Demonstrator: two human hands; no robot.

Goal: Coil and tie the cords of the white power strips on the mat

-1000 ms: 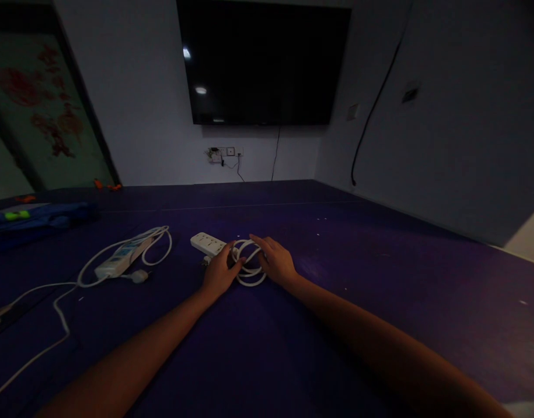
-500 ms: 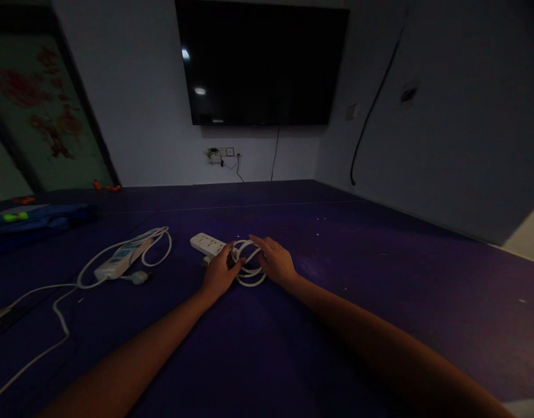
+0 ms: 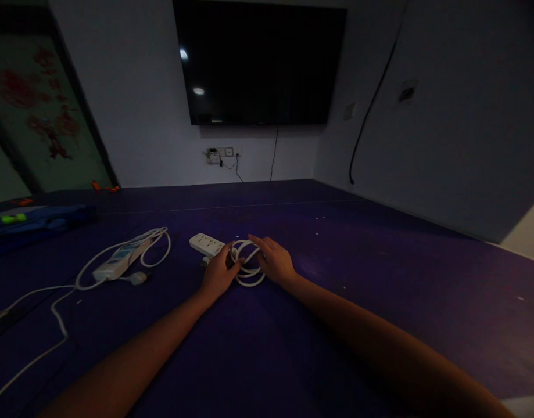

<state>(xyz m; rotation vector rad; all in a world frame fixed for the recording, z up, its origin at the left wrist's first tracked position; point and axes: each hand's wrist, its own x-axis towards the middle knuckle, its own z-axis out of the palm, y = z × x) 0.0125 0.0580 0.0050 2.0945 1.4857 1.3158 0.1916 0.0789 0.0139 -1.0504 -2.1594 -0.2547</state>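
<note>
A white cable (image 3: 250, 284) lies coiled in loops between my two hands on the purple surface. My left hand (image 3: 219, 270) grips the coil's left side, thumb inside the loops. On the opposite side, my right hand (image 3: 275, 260) is closed on the loops, its fingers reaching over the top. Just beyond my left hand is a white power strip (image 3: 207, 244), flat on the surface with its sockets up; its near end is partly hidden by the hand and the coil. Its plug (image 3: 205, 262) shows beside the left hand's knuckles.
To the left lies a second power strip (image 3: 116, 264) with its own looped white cable and a plug (image 3: 138, 278). Another white cord (image 3: 57, 316) runs toward the lower left. Blue cloth (image 3: 53, 218) is farther left. A television (image 3: 267, 64) hangs on the back wall.
Both hands keep the same hold on the coiled cable. The whole view has shifted very slightly; nothing else has visibly moved.
</note>
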